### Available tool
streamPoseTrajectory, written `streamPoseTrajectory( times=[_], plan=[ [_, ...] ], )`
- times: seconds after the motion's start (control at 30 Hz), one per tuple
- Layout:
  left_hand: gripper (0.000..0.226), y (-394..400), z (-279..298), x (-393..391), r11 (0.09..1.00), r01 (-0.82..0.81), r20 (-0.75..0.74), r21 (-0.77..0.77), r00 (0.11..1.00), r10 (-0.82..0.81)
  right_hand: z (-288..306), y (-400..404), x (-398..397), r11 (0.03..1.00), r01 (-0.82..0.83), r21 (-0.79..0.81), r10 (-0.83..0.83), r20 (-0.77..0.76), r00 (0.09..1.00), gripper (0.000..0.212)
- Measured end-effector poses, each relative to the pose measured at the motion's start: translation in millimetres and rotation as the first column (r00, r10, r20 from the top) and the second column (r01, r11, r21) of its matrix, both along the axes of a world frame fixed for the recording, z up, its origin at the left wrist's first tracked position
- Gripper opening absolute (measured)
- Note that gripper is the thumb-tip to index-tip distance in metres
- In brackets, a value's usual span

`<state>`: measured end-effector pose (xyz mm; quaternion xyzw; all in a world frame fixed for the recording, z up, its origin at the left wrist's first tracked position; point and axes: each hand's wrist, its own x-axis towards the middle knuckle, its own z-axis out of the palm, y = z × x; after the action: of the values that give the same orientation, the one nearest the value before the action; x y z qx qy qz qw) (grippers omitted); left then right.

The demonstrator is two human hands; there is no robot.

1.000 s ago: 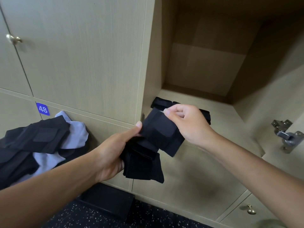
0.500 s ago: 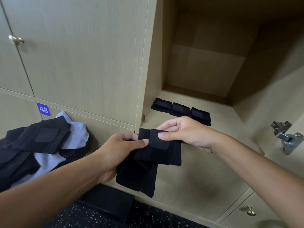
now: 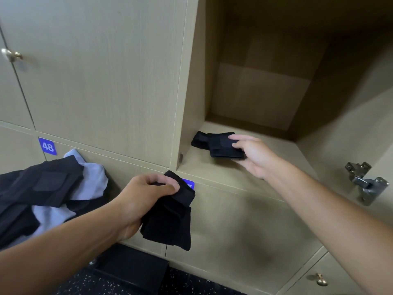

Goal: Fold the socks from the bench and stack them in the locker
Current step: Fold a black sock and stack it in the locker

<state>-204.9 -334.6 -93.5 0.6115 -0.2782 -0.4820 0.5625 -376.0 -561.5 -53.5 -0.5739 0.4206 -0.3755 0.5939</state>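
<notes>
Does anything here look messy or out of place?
Mostly the heap of dark and pale blue clothing at the left, crumpled rather than folded. The left hand grips a limp black sock. The right hand holds a folded sock neatly in the open locker.

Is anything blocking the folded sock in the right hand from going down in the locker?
Nothing visible does. The right hand holds the folded sock just over the locker floor, beside a folded sock already there; the door is open.

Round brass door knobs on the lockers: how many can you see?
2: one round brass door knob at upper left, another at lower right. Others may lie outside the view.
</notes>
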Motion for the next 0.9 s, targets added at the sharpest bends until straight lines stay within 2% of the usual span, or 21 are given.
streamPoseTrajectory(
  times=[0.1, 0.23, 0.57, 0.8, 0.9],
  plan=[
    [0.010, -2.0, -1.7, -0.7, 1.000, -0.001, 0.005, -0.013, 1.000, 0.001, 0.4, -17.2, 21.9, 0.997, 0.074, 0.015, -0.075, 0.061, 0.995, 0.032],
    [0.009, -3.9, -4.3, 1.2, 1.000, -0.011, 0.020, -0.017, 1.000, 0.011, -5.3, -42.4, 45.4, 0.983, 0.183, -0.002, -0.183, 0.019, 0.983, 0.035],
    [0.008, -9.4, -10.0, 11.2, 1.000, -0.023, 0.026, 0.007, 0.999, 0.023, -20.2, -76.3, 77.4, 0.964, 0.259, -0.057, -0.262, -0.047, 0.964, 0.029],
    [0.004, -12.8, -12.3, 17.5, 1.000, -0.009, 0.036, 0.018, 0.999, 0.009, -27.9, -83.1, 86.5, 0.958, 0.283, -0.047, -0.284, -0.009, 0.959, 0.023],
    [0.005, -14.3, -13.9, 20.9, 1.000, -0.003, 0.039, 0.025, 0.999, 0.002, -29.0, -85.3, 86.2, 0.952, 0.287, -0.110, -0.296, -0.078, 0.952, 0.018]
  ],
)
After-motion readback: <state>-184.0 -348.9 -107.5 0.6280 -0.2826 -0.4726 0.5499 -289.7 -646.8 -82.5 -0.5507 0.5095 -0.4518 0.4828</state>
